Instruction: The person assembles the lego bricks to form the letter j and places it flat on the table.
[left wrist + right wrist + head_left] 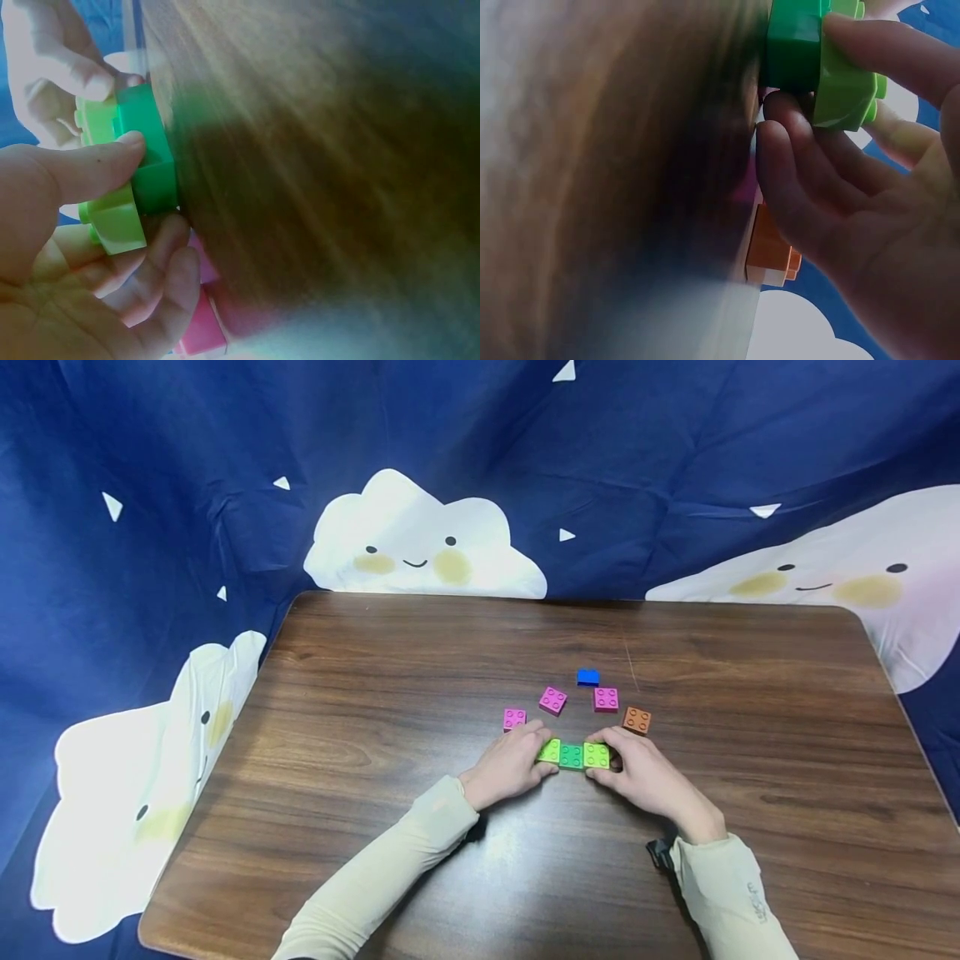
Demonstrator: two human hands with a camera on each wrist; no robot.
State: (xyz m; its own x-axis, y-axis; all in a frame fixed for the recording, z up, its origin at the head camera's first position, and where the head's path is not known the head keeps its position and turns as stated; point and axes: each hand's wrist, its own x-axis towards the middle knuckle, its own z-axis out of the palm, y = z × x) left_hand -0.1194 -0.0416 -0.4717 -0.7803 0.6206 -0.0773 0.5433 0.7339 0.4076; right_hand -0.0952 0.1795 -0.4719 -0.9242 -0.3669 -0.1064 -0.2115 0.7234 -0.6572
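A green brick base [572,756] shows its studs between two light green bricks, which sit on top of the darker green in the wrist views. My left hand [510,762] pinches the left light green brick [120,225] between thumb and fingers. On the opposite end, my right hand [641,772] grips the right light green brick [845,97] the same way. Beneath these, the darker green part [795,49] is close to the tabletop; whether it is one brick or more I cannot tell.
Close by the left hand lies a pink brick [514,719]. Two more pink bricks [552,701] [606,699] and a blue brick [588,677] are farther back. An orange-brown brick [637,720] lies just beyond the right hand. The wooden table [375,693] meets a blue cloud-patterned curtain [600,443].
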